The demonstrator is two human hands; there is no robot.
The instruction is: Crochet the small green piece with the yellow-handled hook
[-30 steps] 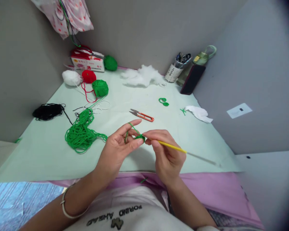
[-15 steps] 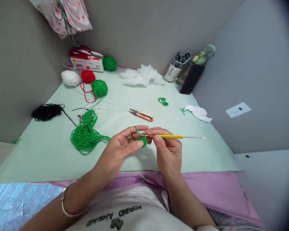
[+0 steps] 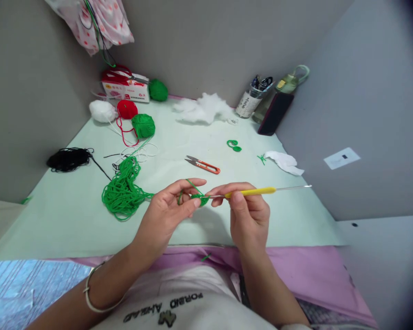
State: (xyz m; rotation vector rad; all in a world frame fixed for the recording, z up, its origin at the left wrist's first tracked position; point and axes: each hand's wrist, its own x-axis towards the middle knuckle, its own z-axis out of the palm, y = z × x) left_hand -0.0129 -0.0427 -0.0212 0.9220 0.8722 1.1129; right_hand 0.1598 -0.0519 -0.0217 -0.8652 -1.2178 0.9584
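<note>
My left hand (image 3: 168,211) pinches a small green crochet piece (image 3: 200,198) between thumb and fingers, with green yarn looped over the raised index finger. My right hand (image 3: 246,213) grips a yellow-handled crochet hook (image 3: 258,191). Its metal tip reaches into the green piece and its metal end points right. A strand runs from my left hand to a loose heap of green yarn (image 3: 122,190) on the pale green table (image 3: 72,220).
Orange thread snips (image 3: 203,164) lie beyond my hands. Behind are green (image 3: 143,125), red (image 3: 126,109) and white (image 3: 102,111) yarn balls, black yarn (image 3: 69,158), white stuffing (image 3: 203,108), a box (image 3: 125,89), a pen cup (image 3: 251,98), a phone (image 3: 274,114), a white cloth (image 3: 284,161).
My right hand has swung the hook from pointing down-right to nearly level, then drawn it slightly right. The green piece stays pinched in my left hand.
</note>
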